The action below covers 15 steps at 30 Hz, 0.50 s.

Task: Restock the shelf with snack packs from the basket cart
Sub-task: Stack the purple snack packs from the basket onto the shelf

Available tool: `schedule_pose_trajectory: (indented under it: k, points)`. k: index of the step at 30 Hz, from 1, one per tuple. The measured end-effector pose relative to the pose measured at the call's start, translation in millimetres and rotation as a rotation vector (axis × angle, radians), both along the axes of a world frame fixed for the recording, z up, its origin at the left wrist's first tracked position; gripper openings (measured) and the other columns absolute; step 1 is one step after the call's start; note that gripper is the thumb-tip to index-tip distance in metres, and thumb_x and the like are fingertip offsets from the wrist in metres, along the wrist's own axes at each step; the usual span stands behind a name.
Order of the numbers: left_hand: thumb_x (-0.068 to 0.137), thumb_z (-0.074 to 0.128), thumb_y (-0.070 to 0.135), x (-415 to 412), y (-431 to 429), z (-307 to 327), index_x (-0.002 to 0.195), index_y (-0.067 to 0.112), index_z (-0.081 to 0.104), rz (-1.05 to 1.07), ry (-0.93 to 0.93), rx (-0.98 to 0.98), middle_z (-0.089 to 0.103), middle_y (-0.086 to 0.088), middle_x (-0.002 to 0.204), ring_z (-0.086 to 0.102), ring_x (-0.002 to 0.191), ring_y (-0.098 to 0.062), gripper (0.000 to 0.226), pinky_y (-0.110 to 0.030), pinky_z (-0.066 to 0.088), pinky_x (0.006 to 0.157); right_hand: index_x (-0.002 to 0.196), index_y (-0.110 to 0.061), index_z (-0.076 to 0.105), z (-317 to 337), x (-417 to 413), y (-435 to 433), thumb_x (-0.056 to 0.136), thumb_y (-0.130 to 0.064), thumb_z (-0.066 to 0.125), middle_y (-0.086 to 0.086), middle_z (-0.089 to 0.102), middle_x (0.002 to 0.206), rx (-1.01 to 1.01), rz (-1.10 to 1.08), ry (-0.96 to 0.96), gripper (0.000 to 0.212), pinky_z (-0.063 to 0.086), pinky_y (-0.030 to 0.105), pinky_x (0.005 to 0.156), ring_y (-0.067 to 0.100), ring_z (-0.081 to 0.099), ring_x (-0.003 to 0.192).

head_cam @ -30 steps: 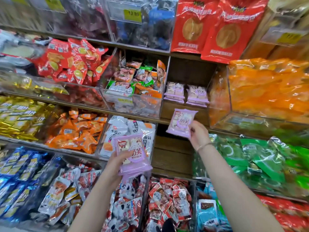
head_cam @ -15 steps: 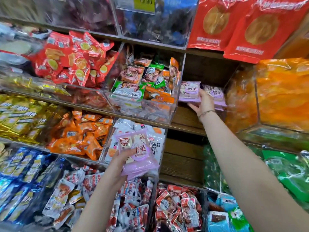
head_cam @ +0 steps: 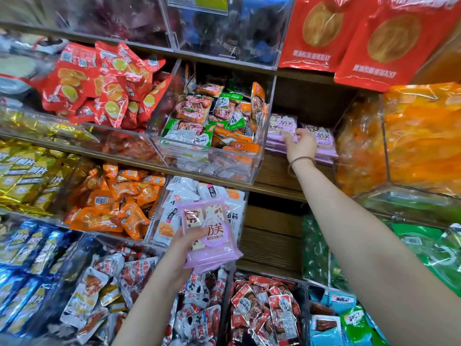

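Note:
My left hand [head_cam: 182, 250] grips a small stack of lilac snack packs [head_cam: 214, 233], held upright in front of the lower bins. My right hand [head_cam: 301, 146] reaches up into the wooden shelf bay [head_cam: 272, 171], where two low piles of the same lilac packs lie side by side. Its fingers pinch the right edge of the top pack on the left pile [head_cam: 283, 124], which rests flat on that pile. The right pile [head_cam: 324, 138] is partly hidden behind the hand. No basket cart is in view.
A clear bin of green and orange packs [head_cam: 212, 166] borders the bay on the left, a bin of orange bags [head_cam: 424, 136] on the right. Red bags [head_cam: 361, 41] hang above. Another wooden bay [head_cam: 272, 236] lies below, with more snack bins around it.
My right hand carried one lilac pack from mid-air up into the shelf bay and set it on the left pile. The left hand kept its stack nearly still.

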<state>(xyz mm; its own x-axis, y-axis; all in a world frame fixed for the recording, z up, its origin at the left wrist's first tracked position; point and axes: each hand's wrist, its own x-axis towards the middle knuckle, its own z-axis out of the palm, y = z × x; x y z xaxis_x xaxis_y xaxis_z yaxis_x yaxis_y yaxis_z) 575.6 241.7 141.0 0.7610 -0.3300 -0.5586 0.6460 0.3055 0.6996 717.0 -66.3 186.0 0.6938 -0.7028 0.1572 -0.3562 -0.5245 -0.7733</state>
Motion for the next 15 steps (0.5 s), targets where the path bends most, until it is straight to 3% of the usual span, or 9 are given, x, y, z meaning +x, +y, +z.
schedule_pose_trajectory:
  k: [2,6,8,10,12,15]
  points:
    - [0.059,0.075,0.023,-1.2,1.3,0.5,0.127,0.002,0.051,0.0,0.008,0.008,0.067,-0.017,0.115,0.067,0.098,-0.034,0.075,-0.037,0.056,0.068,0.119,-0.006,0.056,4.5,5.5,-0.7,0.091,-0.031,0.058,0.011,0.055,0.122,-0.073,-0.006,0.067,0.038,0.039,0.024,0.081,0.026,0.055,0.107]
    - [0.06,0.075,0.021,-1.7,0.5,1.1,0.125,0.002,0.053,0.0,0.008,-0.005,0.069,-0.015,0.112,0.07,0.093,-0.031,0.071,-0.035,0.057,0.065,0.112,-0.007,0.054,9.6,-1.3,-0.2,0.09,-0.032,0.058,0.01,0.05,0.116,-0.133,0.071,0.161,0.034,0.041,0.03,0.085,0.027,0.051,0.101]
    - [0.061,0.076,0.015,-2.2,-1.7,2.6,0.123,0.001,0.055,-0.004,0.0,-0.007,0.071,-0.012,0.103,0.072,0.086,-0.026,0.068,-0.032,0.057,0.062,0.133,-0.007,0.041,9.1,-22.4,5.8,0.089,-0.031,0.06,0.012,0.04,0.136,-0.167,0.099,0.126,0.053,0.041,0.03,0.094,0.025,0.051,0.111]
    - [0.059,0.078,0.015,-3.5,-5.4,3.8,0.121,0.003,0.057,0.0,0.001,0.006,0.07,-0.012,0.104,0.072,0.085,-0.023,0.067,-0.03,0.057,0.06,0.142,-0.014,0.03,5.3,-57.1,19.0,0.088,-0.029,0.061,0.011,0.029,0.145,-0.208,0.085,0.05,0.064,0.041,0.029,0.095,0.025,0.052,0.113]
    - [0.057,0.08,0.017,-4.8,-9.3,3.3,0.119,0.004,0.058,0.001,0.009,0.03,0.068,-0.013,0.108,0.071,0.089,-0.025,0.067,-0.031,0.057,0.063,0.137,-0.015,0.036,-4.1,-96.4,37.8,0.087,-0.031,0.062,0.008,0.034,0.138,-0.2,0.122,-0.01,0.058,0.042,0.031,0.096,0.025,0.052,0.114]
    - [0.056,0.079,0.024,-9.4,-18.1,2.3,0.123,0.002,0.055,-0.036,0.017,0.024,0.067,-0.015,0.115,0.068,0.099,-0.03,0.074,-0.035,0.056,0.07,0.109,-0.016,0.056,-17.1,-151.8,73.8,0.082,-0.041,0.064,-0.001,0.054,0.105,0.037,0.354,0.027,0.037,0.043,0.011,0.077,0.014,0.058,0.093]
